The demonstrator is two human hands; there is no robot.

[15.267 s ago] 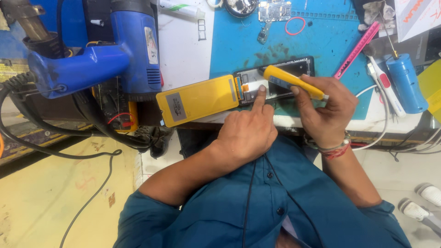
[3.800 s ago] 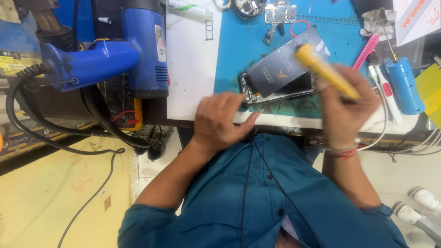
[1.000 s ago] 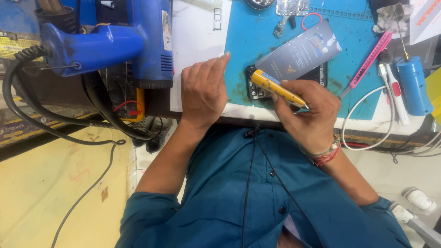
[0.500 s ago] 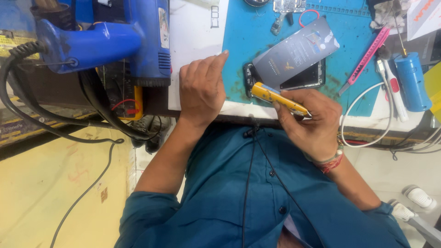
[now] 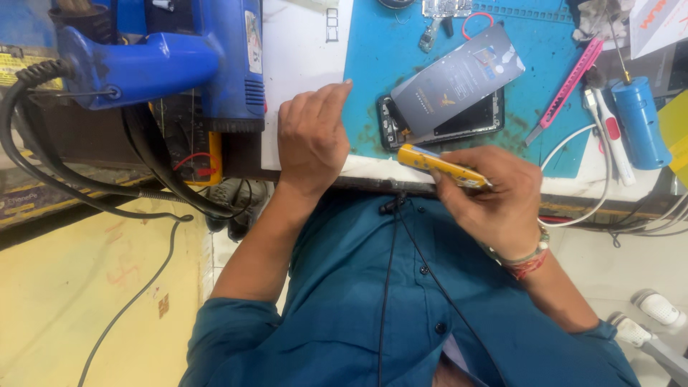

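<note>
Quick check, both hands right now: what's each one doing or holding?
Left hand: open, holding nothing, flat on the white surface.
Right hand: closed around a yellow tool, near the black phone.

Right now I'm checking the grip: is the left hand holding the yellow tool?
No, the left hand lies flat on the bench; the right hand holds the yellow tool.

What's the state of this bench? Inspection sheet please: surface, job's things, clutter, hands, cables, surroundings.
Surface: blue work mat on white bench.
Job's things: yellow pen-shaped tool; opened black phone under a grey rectangular card.
Clutter: pink slim tool, blue cylinder, blue heat gun.
Hands: right hand grips the yellow tool; left hand flat on bench, empty.
Cables: black cord, white cable.
Surroundings: yellow floor.
</note>
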